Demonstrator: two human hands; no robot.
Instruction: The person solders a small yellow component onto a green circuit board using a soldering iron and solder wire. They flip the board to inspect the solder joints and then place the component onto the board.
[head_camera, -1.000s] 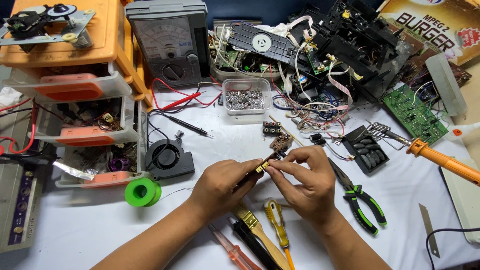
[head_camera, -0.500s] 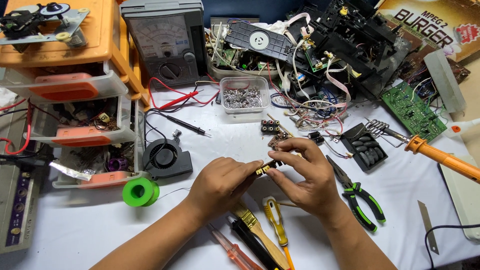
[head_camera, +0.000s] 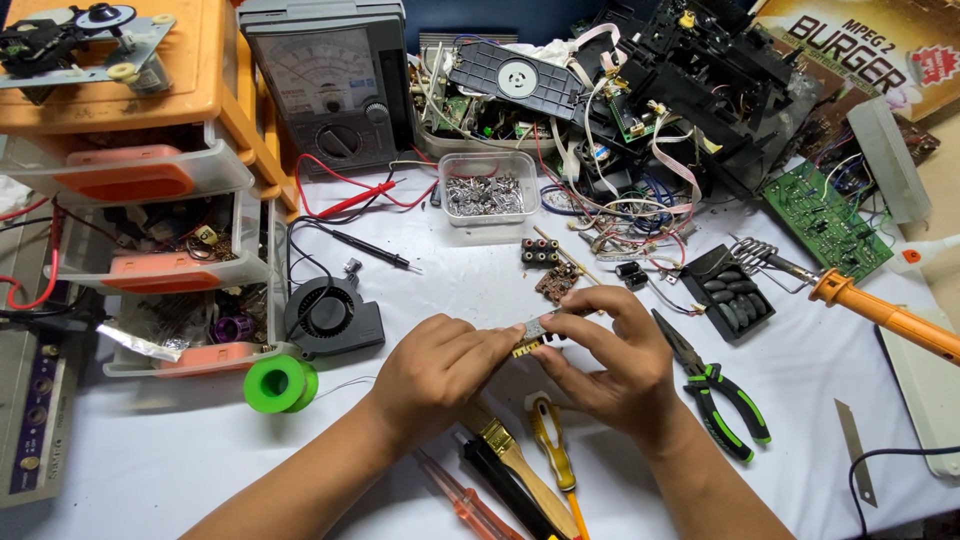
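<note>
Small metal part with gold pins (head_camera: 533, 337), pinched at both ends above the white table cover (head_camera: 180, 470), near the centre of the bench. Left hand (head_camera: 440, 375) closed on the left end, fingertips pressed together around it; right hand (head_camera: 610, 365) closed on the right end, thumb below and index finger above. Hands nearly touching across the part. Directly below the hands: flat brush with wooden handle (head_camera: 520, 465), yellow-handled screwdriver (head_camera: 553, 465), orange-handled screwdriver (head_camera: 470, 505), black-handled tool (head_camera: 500, 485). Just right of the right hand: pliers with black and green grips (head_camera: 715, 385). Behind the hands: small brown circuit piece (head_camera: 556, 283), black connector block (head_camera: 539, 251), clear tub of metal bits (head_camera: 487, 190). Left of the hands: black blower fan (head_camera: 330, 315), green spool of wire (head_camera: 278, 383). Far right: soldering iron with orange handle (head_camera: 880, 315), green circuit board (head_camera: 825, 220). Rear: analogue meter (head_camera: 325, 85) with red and black probes (head_camera: 350, 215).
</note>
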